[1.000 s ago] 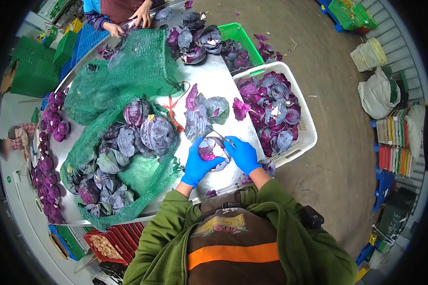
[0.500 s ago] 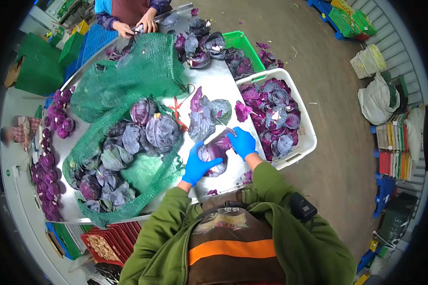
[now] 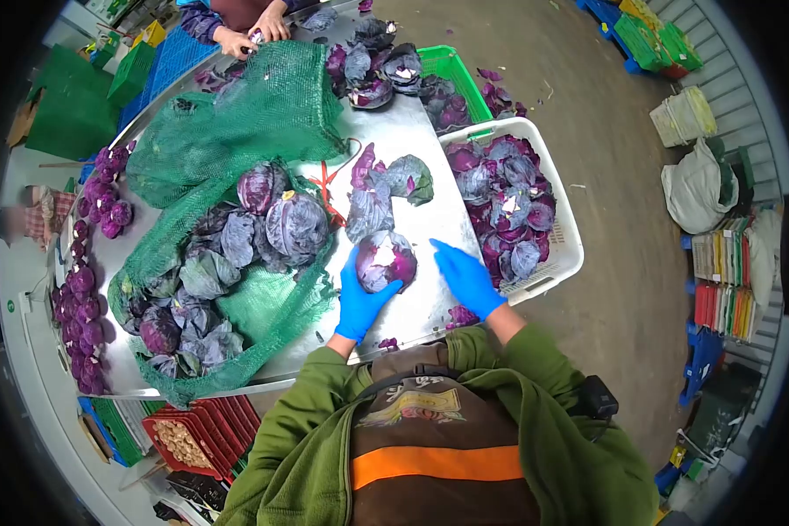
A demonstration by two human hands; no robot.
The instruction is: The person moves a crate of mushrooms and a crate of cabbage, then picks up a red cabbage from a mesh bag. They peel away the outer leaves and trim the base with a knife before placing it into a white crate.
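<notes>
A red cabbage [image 3: 387,261] rests on the metal table, with pale cut leaf bases showing on top. My left hand [image 3: 365,302], in a blue glove, grips its left and near side. My right hand [image 3: 467,280], gloved in blue too, is apart from the cabbage, over the table's right edge. Its fingers are stretched out and hold nothing. Beyond the cabbage lie loose outer leaves [image 3: 371,210]. To the right, a white crate [image 3: 572,237] is full of purple leaves.
A green mesh sack [image 3: 237,131] spreads over the table's left, with several whole cabbages [image 3: 296,226] in its opening. Trimmed small cabbages [image 3: 81,280] line the far-left edge. A green crate [image 3: 469,79] stands behind the white one. Across the table, a co-worker's hands [image 3: 252,33] handle something.
My right hand has come off the cabbage and moved right; the purple leaf it was pulling is gone from the hand. My left hand keeps its hold, the cabbage now showing its cut top.
</notes>
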